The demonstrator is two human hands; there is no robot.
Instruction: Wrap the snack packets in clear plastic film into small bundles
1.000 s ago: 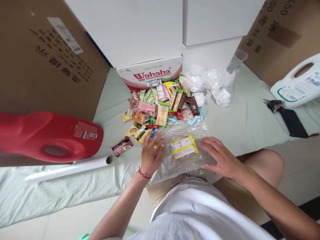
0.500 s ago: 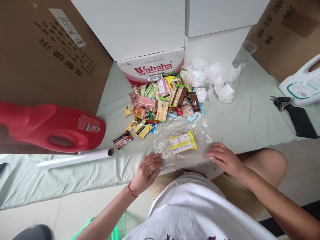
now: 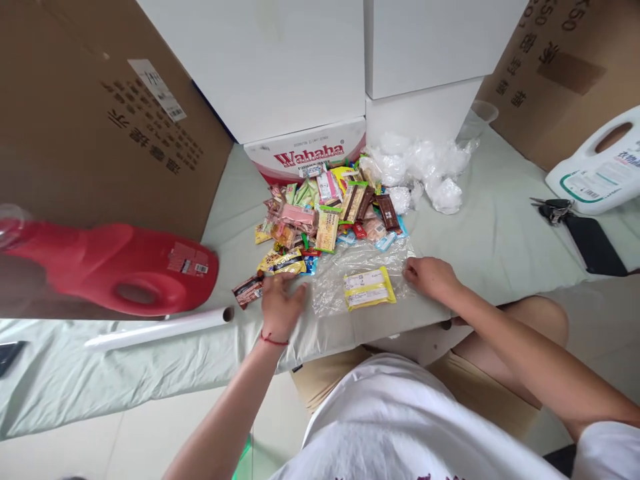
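Observation:
A yellow-and-white snack packet [image 3: 370, 288] lies on a sheet of clear plastic film [image 3: 327, 293] at the front of the cloth-covered table. My right hand [image 3: 433, 277] is closed at the film's right edge, its fingertips pinched on the plastic. Over to the left, my left hand [image 3: 283, 308] reaches forward with thumb and fingers apart. Its fingertips are at a yellow-and-black packet [image 3: 291, 261], beside a brown snack packet [image 3: 248, 291]; whether they press on either is unclear. Behind them spreads a heap of wrapped snacks [image 3: 327, 230].
A Wahaha carton [image 3: 306, 148] and white boxes stand behind the heap. Crumpled clear plastic bundles [image 3: 420, 163] lie right of it. A red jug [image 3: 150, 273] and a white roll [image 3: 165, 329] lie left. Keys [image 3: 556, 212], a black phone [image 3: 597, 245] and a white jug [image 3: 597, 170] are right.
My left hand has left the film's front edge and moved left and forward to the loose packets. My right hand has shifted slightly forward, fingers more curled. The film's front edge sits farther back.

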